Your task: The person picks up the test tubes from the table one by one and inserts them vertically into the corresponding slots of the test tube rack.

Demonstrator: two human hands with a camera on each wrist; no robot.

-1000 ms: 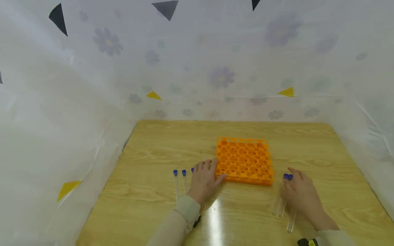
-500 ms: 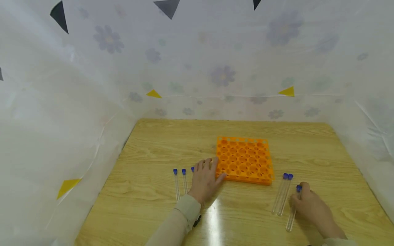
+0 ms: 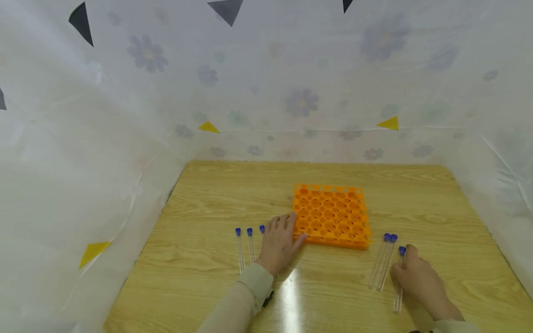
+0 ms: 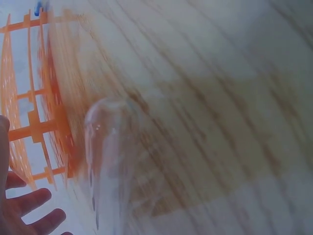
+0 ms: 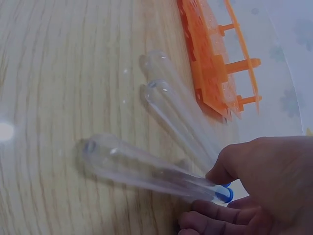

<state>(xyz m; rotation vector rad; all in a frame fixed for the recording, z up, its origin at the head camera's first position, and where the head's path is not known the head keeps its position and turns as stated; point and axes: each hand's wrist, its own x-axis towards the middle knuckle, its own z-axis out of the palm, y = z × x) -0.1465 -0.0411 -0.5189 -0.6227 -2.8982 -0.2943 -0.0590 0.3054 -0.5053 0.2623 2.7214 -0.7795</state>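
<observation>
An orange test tube rack (image 3: 333, 242) stands on the table between my hands. My left hand (image 3: 276, 247) rests at its front left corner, fingers extended along the side and thumb on the front edge. My right hand (image 3: 420, 277) pinches a clear test tube (image 5: 132, 164) between thumb and fingers, close below its blue cap (image 3: 402, 250). The tube's rounded end points toward me, low over the table. Beside it, two more capped test tubes (image 3: 386, 263) lie side by side. In the left wrist view, a tube's rounded end (image 4: 107, 147) shows near the rack.
Left of my left hand lie capped test tubes (image 3: 239, 247), one partly hidden behind the hand with its blue cap (image 3: 262, 228) showing. The wooden table (image 3: 233, 189) is enclosed by a pale flowered curtain (image 3: 266, 92) at the back and sides.
My right hand has left the paired tubes and moved nearer me to the single tube, which it now pinches. That tube's rounded end has swung slightly right. My left hand stays at the rack.
</observation>
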